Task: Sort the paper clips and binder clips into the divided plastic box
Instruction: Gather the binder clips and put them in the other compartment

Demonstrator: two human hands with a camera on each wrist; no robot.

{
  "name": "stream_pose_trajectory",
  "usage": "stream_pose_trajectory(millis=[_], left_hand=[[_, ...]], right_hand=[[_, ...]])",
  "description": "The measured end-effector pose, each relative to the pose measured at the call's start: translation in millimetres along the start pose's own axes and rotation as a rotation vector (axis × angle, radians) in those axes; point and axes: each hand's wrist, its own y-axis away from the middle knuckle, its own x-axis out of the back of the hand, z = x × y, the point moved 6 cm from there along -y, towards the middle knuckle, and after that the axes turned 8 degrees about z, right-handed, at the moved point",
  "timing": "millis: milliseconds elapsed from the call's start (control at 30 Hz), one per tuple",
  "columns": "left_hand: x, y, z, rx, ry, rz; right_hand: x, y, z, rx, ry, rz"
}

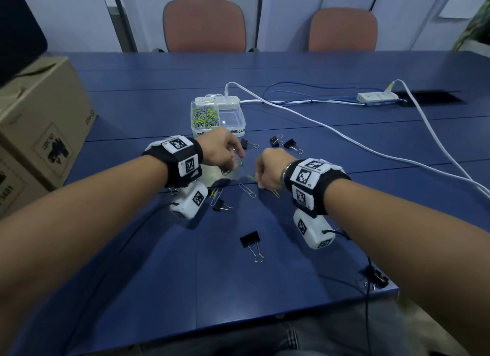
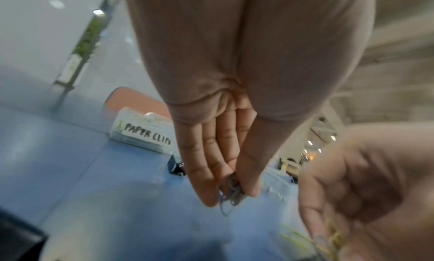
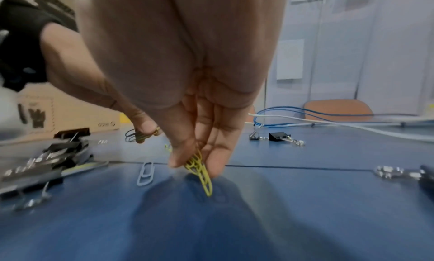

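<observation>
The clear divided box stands mid-table; its left compartment holds many yellow and grey paper clips, its right one looks empty. My left hand hovers just in front of the box and pinches grey paper clips between thumb and fingers. Beside it, my right hand pinches yellow paper clips just above the table. A grey paper clip lies between the hands. Black binder clips lie around: one nearer me, one under the left wrist, several beyond the right hand.
Cardboard boxes stand at the table's left edge. White and blue cables run across the right half to a power strip. Two orange chairs stand behind the table. A black clip sits at the near right edge.
</observation>
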Motion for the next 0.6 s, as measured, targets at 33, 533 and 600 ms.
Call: stream_pose_trajectory(millis=[33, 533, 600], left_hand=[[3, 0, -2, 0.035, 0.098, 0.018], [14, 3, -22, 0.386, 0.769, -0.013], [10, 5, -21, 0.424, 0.795, -0.057]], right_hand=[[4, -3, 4, -0.040, -0.068, 0.023], [-4, -13, 17, -0.677, -1.500, -0.147], [-5, -11, 17, -0.707, -1.501, -0.177]])
